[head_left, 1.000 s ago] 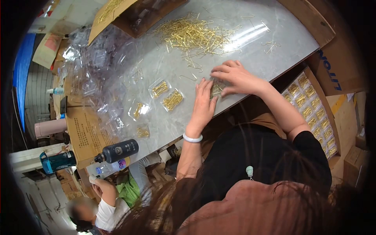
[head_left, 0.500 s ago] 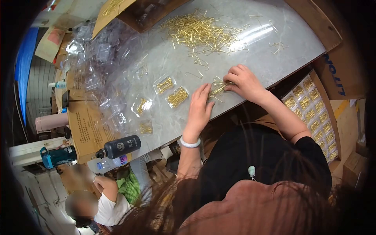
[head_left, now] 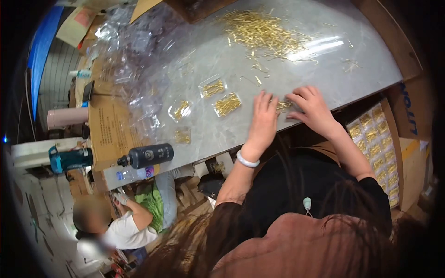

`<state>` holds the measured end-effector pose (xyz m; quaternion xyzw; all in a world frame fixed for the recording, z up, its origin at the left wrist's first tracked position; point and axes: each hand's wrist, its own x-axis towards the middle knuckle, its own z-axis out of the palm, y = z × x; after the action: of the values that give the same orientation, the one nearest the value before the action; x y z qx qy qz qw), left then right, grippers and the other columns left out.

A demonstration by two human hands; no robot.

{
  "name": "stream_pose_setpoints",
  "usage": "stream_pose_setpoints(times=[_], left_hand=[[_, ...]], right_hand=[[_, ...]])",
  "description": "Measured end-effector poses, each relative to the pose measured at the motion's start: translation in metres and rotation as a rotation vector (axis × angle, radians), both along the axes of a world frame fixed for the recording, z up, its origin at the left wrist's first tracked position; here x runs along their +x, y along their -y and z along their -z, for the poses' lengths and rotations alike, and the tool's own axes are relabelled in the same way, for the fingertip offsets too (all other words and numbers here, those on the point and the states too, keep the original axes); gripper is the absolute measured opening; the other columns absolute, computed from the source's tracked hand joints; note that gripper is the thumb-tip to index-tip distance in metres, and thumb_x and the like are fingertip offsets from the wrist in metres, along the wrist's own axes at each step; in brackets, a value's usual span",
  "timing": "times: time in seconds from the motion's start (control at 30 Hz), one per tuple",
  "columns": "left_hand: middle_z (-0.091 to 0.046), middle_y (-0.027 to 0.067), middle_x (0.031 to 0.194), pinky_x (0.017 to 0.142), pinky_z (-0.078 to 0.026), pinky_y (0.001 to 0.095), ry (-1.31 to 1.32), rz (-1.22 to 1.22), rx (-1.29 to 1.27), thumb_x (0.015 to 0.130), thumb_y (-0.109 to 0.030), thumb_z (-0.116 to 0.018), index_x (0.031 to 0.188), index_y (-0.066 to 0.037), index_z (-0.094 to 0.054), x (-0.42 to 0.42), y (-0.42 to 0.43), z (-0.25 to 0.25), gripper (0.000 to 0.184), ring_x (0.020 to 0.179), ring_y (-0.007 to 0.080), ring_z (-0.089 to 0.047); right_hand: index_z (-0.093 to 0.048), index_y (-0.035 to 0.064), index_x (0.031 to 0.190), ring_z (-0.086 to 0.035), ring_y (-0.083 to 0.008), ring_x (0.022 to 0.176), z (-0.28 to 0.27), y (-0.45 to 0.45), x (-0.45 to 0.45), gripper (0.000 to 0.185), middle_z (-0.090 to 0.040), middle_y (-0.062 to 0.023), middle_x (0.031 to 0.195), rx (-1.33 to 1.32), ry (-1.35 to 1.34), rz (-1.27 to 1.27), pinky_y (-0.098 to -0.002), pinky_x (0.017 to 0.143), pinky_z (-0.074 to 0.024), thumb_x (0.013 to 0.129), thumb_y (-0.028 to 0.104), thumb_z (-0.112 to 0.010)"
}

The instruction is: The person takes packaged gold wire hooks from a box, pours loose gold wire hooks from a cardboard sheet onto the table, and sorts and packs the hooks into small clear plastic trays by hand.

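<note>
Near the table's front edge, a small bunch of gold hooks (head_left: 283,105) lies between my two hands. My left hand (head_left: 265,119), with a pale bangle on its wrist, rests at the left side of the bunch, fingers stretched out. My right hand (head_left: 311,109) is at the bunch's right side, its fingers spread and curved, fingertips touching or close to the hooks. Left of my left hand are clear packs of gold hooks, among them one pack (head_left: 227,104) and another above it (head_left: 213,88). A large loose pile of gold hooks (head_left: 266,34) lies farther back.
Clear plastic bags (head_left: 139,51) are heaped at the left. A dark bottle (head_left: 150,155) lies near the table's left corner, beside a clear plastic bottle (head_left: 134,173). A carton of packed hooks (head_left: 378,148) stands at the right. A person in a white shirt (head_left: 127,231) is at lower left.
The view has shifted, so the table items appear farther right. My right hand went from closed on hooks half a second ago to spread, and the bunch now lies more compactly between both hands.
</note>
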<state>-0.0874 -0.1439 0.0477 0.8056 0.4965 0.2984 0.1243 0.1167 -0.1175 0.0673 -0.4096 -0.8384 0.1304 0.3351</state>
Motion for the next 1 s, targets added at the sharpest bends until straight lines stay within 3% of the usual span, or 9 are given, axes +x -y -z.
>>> stream_pose_setpoints(times=[0.17, 0.43, 0.53, 0.67, 0.87, 1.0], left_hand=[[-0.037, 0.0283, 0.138, 0.114, -0.034, 0.0520, 0.076, 0.002, -0.090, 0.084, 0.004, -0.064, 0.133, 0.012, -0.040, 0.008, 0.011, -0.007, 0.054, 0.137, 0.0487, -0.033], [-0.036, 0.0284, 0.140, 0.112, -0.035, 0.0530, 0.110, -0.010, -0.104, 0.085, 0.003, -0.065, 0.119, 0.009, -0.046, 0.006, 0.011, -0.003, 0.039, 0.139, 0.0496, -0.031], [-0.035, 0.0290, 0.140, 0.112, -0.035, 0.0535, 0.123, -0.027, -0.089, 0.086, 0.004, -0.065, 0.114, 0.007, -0.047, 0.007, 0.011, 0.000, 0.033, 0.139, 0.0507, -0.031], [-0.038, 0.0292, 0.139, 0.110, -0.037, 0.0518, 0.090, -0.051, -0.061, 0.088, 0.001, -0.065, 0.112, 0.006, -0.050, 0.008, 0.011, 0.002, 0.029, 0.139, 0.0492, -0.033], [-0.037, 0.0286, 0.138, 0.111, -0.037, 0.0516, 0.067, -0.013, -0.035, 0.086, -0.001, -0.067, 0.106, 0.005, -0.049, 0.005, 0.014, 0.002, 0.027, 0.140, 0.0495, -0.031], [-0.042, 0.0252, 0.129, 0.108, -0.039, 0.0500, -0.031, -0.050, 0.048, 0.085, -0.007, -0.070, 0.103, 0.003, -0.050, 0.004, 0.023, 0.002, 0.029, 0.134, 0.0466, -0.036]], right_hand=[[-0.066, 0.0080, 0.108, -0.056, -0.0282, 0.096, 0.000, 0.012, -0.005, 0.040, -0.060, -0.0064, 0.098, 0.023, 0.048, 0.143, -0.0406, 0.086, -0.0431, 0.072, 0.020, -0.080], [-0.070, 0.0056, 0.099, -0.058, -0.0304, 0.087, 0.002, 0.009, -0.028, 0.025, -0.062, -0.0091, 0.088, -0.091, -0.001, 0.070, -0.0410, 0.080, -0.0477, 0.075, 0.008, -0.076], [-0.069, 0.0059, 0.101, -0.058, -0.0308, 0.089, -0.002, 0.003, -0.017, 0.027, -0.062, -0.0103, 0.090, -0.168, -0.098, 0.040, -0.0403, 0.080, -0.0478, 0.075, 0.008, -0.075], [-0.066, 0.0070, 0.109, -0.056, -0.0299, 0.097, -0.002, 0.005, -0.018, 0.034, -0.061, -0.0086, 0.101, 0.015, 0.063, -0.032, -0.0419, 0.086, -0.0458, 0.076, 0.008, -0.074], [-0.064, 0.0078, 0.112, -0.056, -0.0294, 0.100, 0.000, 0.018, -0.016, 0.037, -0.061, -0.0082, 0.104, -0.041, 0.025, 0.031, -0.0409, 0.089, -0.0445, 0.076, 0.007, -0.073], [-0.064, 0.0079, 0.114, -0.055, -0.0287, 0.100, 0.002, 0.030, -0.009, 0.044, -0.060, -0.0075, 0.103, 0.014, 0.061, -0.070, -0.0416, 0.088, -0.0428, 0.073, 0.014, -0.077]])
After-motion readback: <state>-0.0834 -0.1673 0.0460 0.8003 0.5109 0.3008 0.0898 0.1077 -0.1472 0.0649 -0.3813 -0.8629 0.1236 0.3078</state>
